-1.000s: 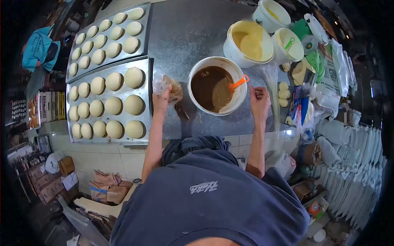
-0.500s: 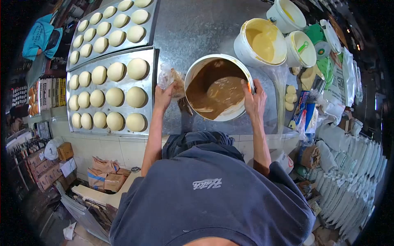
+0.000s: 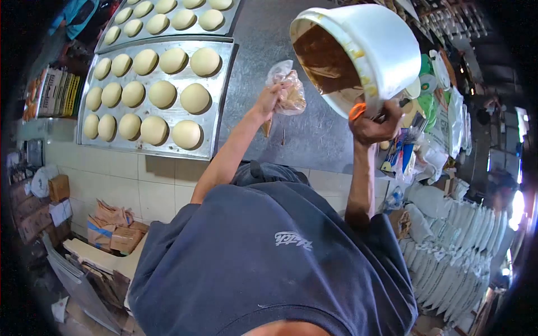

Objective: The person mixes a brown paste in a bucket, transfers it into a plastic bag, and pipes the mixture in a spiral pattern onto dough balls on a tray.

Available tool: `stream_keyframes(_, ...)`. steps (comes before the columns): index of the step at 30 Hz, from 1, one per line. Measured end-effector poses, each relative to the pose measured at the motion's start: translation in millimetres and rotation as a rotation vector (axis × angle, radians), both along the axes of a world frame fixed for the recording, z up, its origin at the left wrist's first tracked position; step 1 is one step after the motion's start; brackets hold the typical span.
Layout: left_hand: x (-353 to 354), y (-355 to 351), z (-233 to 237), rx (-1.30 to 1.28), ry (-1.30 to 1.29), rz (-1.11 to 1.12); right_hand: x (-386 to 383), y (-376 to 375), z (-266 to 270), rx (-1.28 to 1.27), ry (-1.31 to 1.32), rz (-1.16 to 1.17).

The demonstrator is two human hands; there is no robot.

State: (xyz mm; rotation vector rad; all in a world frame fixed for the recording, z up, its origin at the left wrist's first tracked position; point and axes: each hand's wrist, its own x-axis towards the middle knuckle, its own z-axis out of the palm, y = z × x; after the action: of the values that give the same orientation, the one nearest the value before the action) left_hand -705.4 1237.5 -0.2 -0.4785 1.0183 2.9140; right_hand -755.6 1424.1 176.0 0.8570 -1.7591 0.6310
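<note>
We have the white bucket (image 3: 386, 50) tilted over the desk (image 3: 255, 61), its mouth turned to the left and brown filling (image 3: 328, 61) coating the inside. Our right grip (image 3: 376, 119) is closed on the bucket's rim, the orange handle (image 3: 357, 111) at our fingers. Left of the bucket, our left grip (image 3: 269, 99) clasps a crumpled clear plastic bag (image 3: 291, 94). Farther left of the bucket, metal trays (image 3: 178, 113) carry rows of round dough pieces (image 3: 162, 94).
</note>
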Motion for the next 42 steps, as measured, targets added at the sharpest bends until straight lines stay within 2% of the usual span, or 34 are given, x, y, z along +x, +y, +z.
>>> stream_keyframes(2, -1.1, 10.3, -3.2, 0.031, 0.065, 0.023, 11.0, -8.0, -6.1, 0.000, 0.062, 0.052)
stream_keyframes(4, -2.2, 20.9, -6.0, 0.024, -0.007, 0.031, 16.0, -1.6, -15.3, 0.065, -0.004, 0.167)
stream_keyframes(6, -3.0, 28.8, -8.4, 0.054, -0.027, 0.016, 22.7, -1.4, -16.5, 0.061, -0.011, 0.213)
stream_keyframes(10, -9.3, 43.4, -13.9, 0.096, -0.039, 0.136, 27.8, 13.0, -18.4, 0.117, 0.076, 0.241)
stream_keyframes(14, -0.4, 57.1, 4.2, -0.207, -0.100, 0.278, 37.2, 13.5, -8.5, 0.095, 0.091, 0.256)
stream_keyframes(16, -13.7, 69.4, -17.2, -0.065, -0.111, 0.272, 42.2, 18.7, -5.9, 0.024, -0.022, 0.315)
stream_keyframes(19, -3.2, 72.7, 6.2, 0.004, -0.166, 0.232, 47.8, 30.0, 8.3, -0.017, -0.087, 0.391)
stream_keyframes(21, 0.0, 71.9, 13.4, 0.051, -0.136, 0.226, 52.6, 35.5, 18.4, -0.024, -0.090, 0.388)
stream_keyframes(24, 6.8, 72.9, 28.7, -0.051, -0.147, 0.326, 57.8, 41.9, 31.6, -0.033, -0.078, 0.368)
stream_keyframes(26, -4.8, 73.3, -1.2, -0.063, -0.045, 0.208, 59.9, 39.8, 34.7, -0.030, -0.036, 0.322)
stream_keyframes(28, -7.4, 80.7, -4.2, -0.001, -0.034, 0.138, 60.6, 38.1, 39.1, -0.011, 0.021, 0.265)
stream_keyframes(30, 2.0, 72.7, 18.5, 0.109, -0.136, 0.135, 65.0, 38.1, 44.0, 0.004, 0.071, 0.224)
stream_keyframes(34, -0.3, 74.7, 10.3, 0.017, -0.115, 0.108, 71.3, 39.6, 52.4, 0.013, 0.117, 0.179)
stream_keyframes(37, -5.3, 85.4, 11.1, 0.087, -0.118, 0.285, 73.7, 37.8, 55.9, 0.017, 0.148, 0.152)
stream_keyframes(42, 5.6, 79.7, 34.5, 0.178, -0.067, 0.351, 76.7, 34.2, 55.8, 0.021, 0.194, 0.119)
